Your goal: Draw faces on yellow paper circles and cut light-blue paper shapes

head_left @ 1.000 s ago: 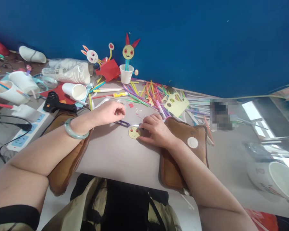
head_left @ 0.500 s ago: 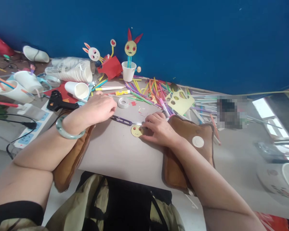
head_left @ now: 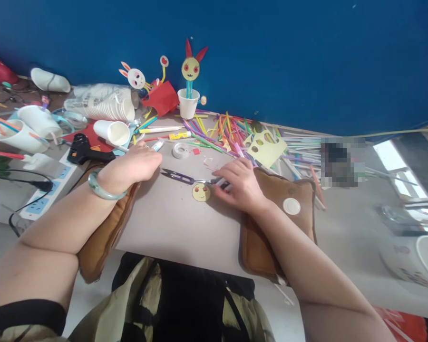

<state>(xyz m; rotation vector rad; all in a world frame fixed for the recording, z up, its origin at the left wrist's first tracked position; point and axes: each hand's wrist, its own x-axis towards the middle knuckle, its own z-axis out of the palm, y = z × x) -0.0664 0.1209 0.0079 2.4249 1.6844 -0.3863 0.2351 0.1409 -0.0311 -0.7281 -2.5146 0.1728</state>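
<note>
A round yellow paper face [head_left: 201,193] with red eyes lies flat on the table between my hands. Just above it lie purple-handled thread snips [head_left: 181,177], dark blades pointing left. My right hand [head_left: 238,184] is palm down with fingers bent round a slim grey-and-white tool [head_left: 221,182]; its thin silvery end reaches toward the snips. My left hand [head_left: 137,161] is left of the blades, fingers together and curled under, so anything inside is hidden. A white-and-blue stick [head_left: 157,145] shows just beyond its knuckles. A roll of tape [head_left: 180,150] lies between the hands, farther back.
Brown cushions [head_left: 278,228] lie under both forearms. A black glue gun [head_left: 87,149] and a power strip [head_left: 53,185] are at left. Behind stand paper cups [head_left: 112,133] and a rabbit-eared figure in a cup [head_left: 189,103]. Coloured sticks [head_left: 231,130] and a punched yellow sheet [head_left: 267,149] lie at the back.
My left hand has shifted left, off the snips, uncovering their blades and the white-and-blue stick. My right fingers have lifted off the paper face, and the grey-and-white tool now shows under them.
</note>
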